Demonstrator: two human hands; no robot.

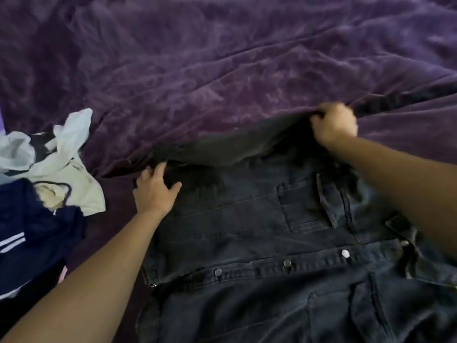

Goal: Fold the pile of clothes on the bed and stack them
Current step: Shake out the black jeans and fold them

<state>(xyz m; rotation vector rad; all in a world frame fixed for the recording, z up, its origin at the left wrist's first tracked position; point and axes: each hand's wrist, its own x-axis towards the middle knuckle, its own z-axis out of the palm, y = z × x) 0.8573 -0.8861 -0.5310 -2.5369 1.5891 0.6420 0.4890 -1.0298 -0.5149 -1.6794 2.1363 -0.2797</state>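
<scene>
The jacket (247, 231) lies spread, buttons up, at the near right of the bed (222, 58), and its folding looks barely begun. The left hand (154, 191) presses flat on its far left part, while the right hand (333, 127) clenches the raised far edge. The next move is probably to carry that edge nearward. The unfolded pile (44, 181) lies at left. No container shows.

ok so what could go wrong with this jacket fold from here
1. The right hand grips the far edge of the jacket right against the purple blanket, so it may pull blanket in with the denim.
2. Only the flat left hand pins the jacket, so the fabric could slide or bunch under it during the fold.
</scene>
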